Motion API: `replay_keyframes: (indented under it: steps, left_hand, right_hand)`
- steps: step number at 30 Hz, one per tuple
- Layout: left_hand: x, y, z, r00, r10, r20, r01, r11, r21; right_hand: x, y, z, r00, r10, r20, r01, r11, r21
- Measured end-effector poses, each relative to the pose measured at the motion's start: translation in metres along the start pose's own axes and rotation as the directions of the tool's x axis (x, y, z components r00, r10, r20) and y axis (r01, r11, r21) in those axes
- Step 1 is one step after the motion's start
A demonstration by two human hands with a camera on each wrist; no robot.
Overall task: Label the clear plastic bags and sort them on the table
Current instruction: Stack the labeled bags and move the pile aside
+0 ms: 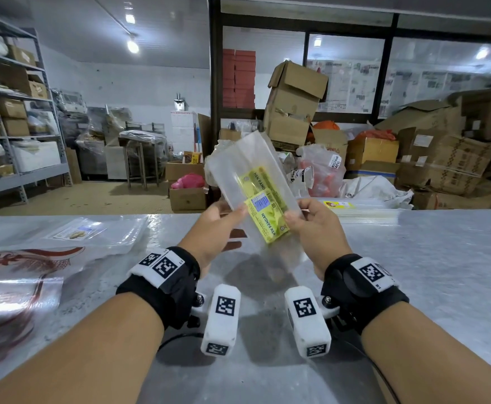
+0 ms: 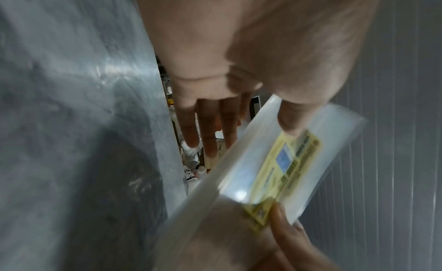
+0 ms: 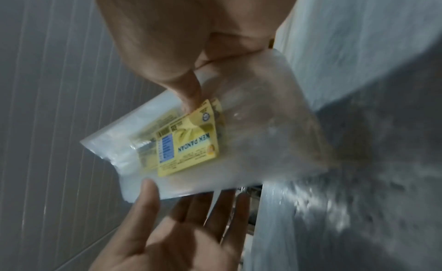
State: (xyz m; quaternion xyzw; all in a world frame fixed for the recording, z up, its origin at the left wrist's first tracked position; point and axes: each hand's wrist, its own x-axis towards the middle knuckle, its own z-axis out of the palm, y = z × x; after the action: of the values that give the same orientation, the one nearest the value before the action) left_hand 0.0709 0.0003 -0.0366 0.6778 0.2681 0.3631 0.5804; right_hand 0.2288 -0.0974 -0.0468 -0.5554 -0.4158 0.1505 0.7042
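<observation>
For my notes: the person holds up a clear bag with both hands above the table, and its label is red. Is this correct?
Not the colour: the label on the clear bag is yellow, as the head view shows. The left hand and right hand do hold it above the table.

Two hands (image 1: 218, 225) (image 1: 314, 225) — one clear bag (image 1: 244, 170), two yellow labels (image 1: 263, 220) (image 1: 257, 182).

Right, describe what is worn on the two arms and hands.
Both forearms are bare. The left hand and right hand wear no gloves. Each wrist carries a black wrist strap with white square-coded marker tags, a white marker-coded camera block and a thin black cable.
</observation>
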Motion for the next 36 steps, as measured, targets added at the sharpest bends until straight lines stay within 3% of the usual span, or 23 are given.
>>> replay_keyframes:
  steps: [3,7,13,19,24,31,36]
  left_hand:
    - [-0.004,0.002,0.009,0.996,0.071,0.059,-0.072,0.997,0.024]
    - [-0.001,0.001,0.009,0.988,0.146,-0.040,-0.146,0.989,0.022]
    - [-0.004,0.005,0.012,0.954,0.282,-0.097,-0.274,0.957,0.094]
    - [-0.006,0.001,0.015,0.983,0.185,-0.013,-0.183,0.979,0.091]
    - [-0.006,0.001,0.014,0.986,0.168,-0.001,-0.168,0.984,0.068]
    - [0.000,-0.005,0.012,0.991,0.136,0.000,-0.135,0.985,0.108]
    - [0.002,-0.004,0.010,0.985,0.160,-0.056,-0.151,0.979,0.141]
  right_hand:
    - [-0.003,0.000,0.008,0.997,0.047,0.053,-0.049,0.998,0.035]
    - [-0.008,0.000,0.012,0.983,0.055,0.173,-0.047,0.998,-0.047]
    - [-0.010,-0.004,0.019,0.972,-0.020,0.233,0.040,0.996,-0.080]
    - [-0.012,0.000,0.015,0.938,0.047,0.344,-0.004,0.992,-0.124]
    - [-0.009,0.006,0.018,0.960,0.022,0.280,0.016,0.991,-0.134]
    - [-0.009,0.008,0.018,0.958,0.028,0.284,0.034,0.977,-0.210]
    - [-0.007,0.007,0.017,0.969,-0.006,0.247,0.048,0.985,-0.164]
